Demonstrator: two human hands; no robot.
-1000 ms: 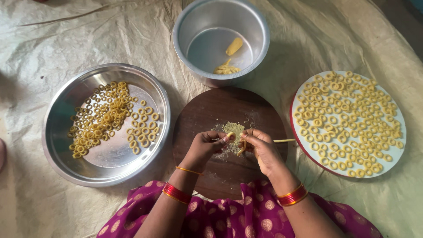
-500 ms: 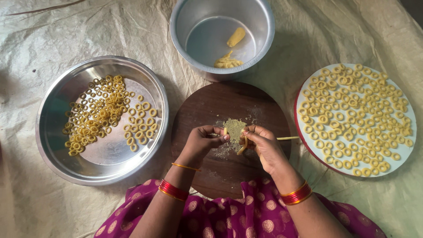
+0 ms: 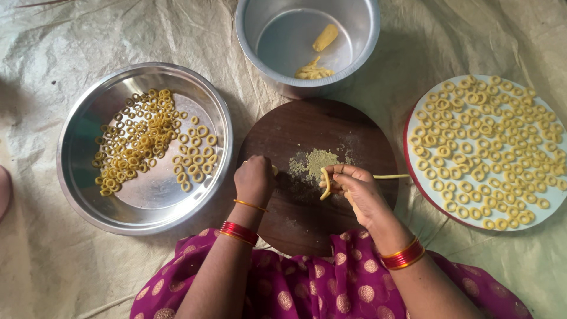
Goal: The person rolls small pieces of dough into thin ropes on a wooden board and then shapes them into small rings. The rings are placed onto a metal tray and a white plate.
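Crinkled pale sheet covers the floor; round wooden board (image 3: 319, 136) at centre. Right hand (image 3: 354, 192) pinches a dough strand (image 3: 326, 183), curled at its fingertips. Left hand (image 3: 254, 180) fisted, touching board; contents unclear. Steel tray (image 3: 82, 177) lies left of it, rings plate (image 3: 413, 177) right, bare board ahead.

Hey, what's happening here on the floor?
A person sits over a round wooden board, shaping dough. The right hand bends a thin dough strip into a curve; the left hand rests closed on the board. Finished dough rings fill a white plate and partly cover a steel tray. A steel pot holds leftover dough.
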